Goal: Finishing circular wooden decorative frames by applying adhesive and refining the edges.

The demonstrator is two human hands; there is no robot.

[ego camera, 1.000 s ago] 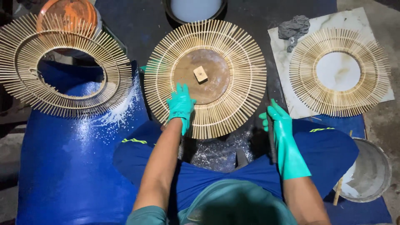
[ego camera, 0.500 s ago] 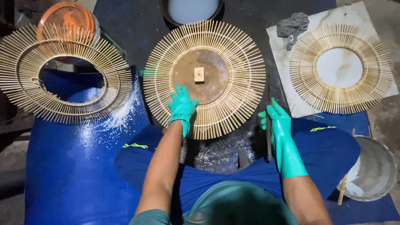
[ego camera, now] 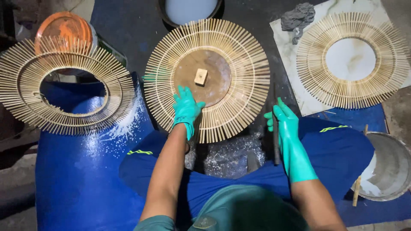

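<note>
A round sunburst frame of thin bamboo sticks lies in front of me, with a brown disc in its middle and a small wooden block on the disc. My left hand, in a green glove, rests flat on the frame's near sticks and the disc's edge. To the right, my right hand, also gloved green, grips a dark thin rod that points toward my lap, just off the frame's right rim.
A hollow sunburst ring lies left on a blue drum dusted with white powder. A third sunburst sits on a pale slab at right, beside a grey rag. A metal bowl is lower right, an orange lid upper left, a dark basin at top.
Almost nothing has moved. The block on the disc looks a little turned, as if the middle frame rotated slightly. Both hands keep their places.
</note>
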